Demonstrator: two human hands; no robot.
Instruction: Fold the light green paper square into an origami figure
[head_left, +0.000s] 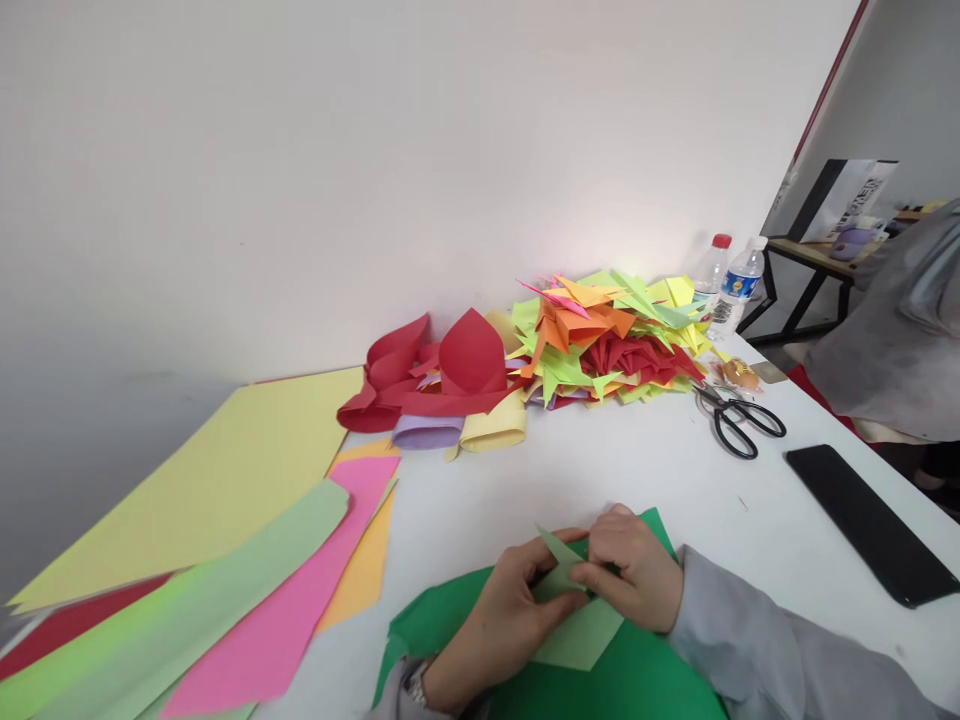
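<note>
My left hand [501,618] and my right hand [636,570] meet at the near edge of the white table [600,470]. Both pinch a folded piece of light green paper [577,635], whose pointed tip sticks up between the fingers. The hands rest over a dark green sheet [637,680] lying flat under them. Both hands have their fingers closed on the fold.
Large coloured sheets [225,560] fan out at the left. Curled red, purple and yellow strips [442,385] and a heap of folded paper shapes [607,335] lie at the back. Black scissors [739,418], two water bottles [731,285] and a black phone [870,520] are to the right, beside another person's grey sleeve [892,340].
</note>
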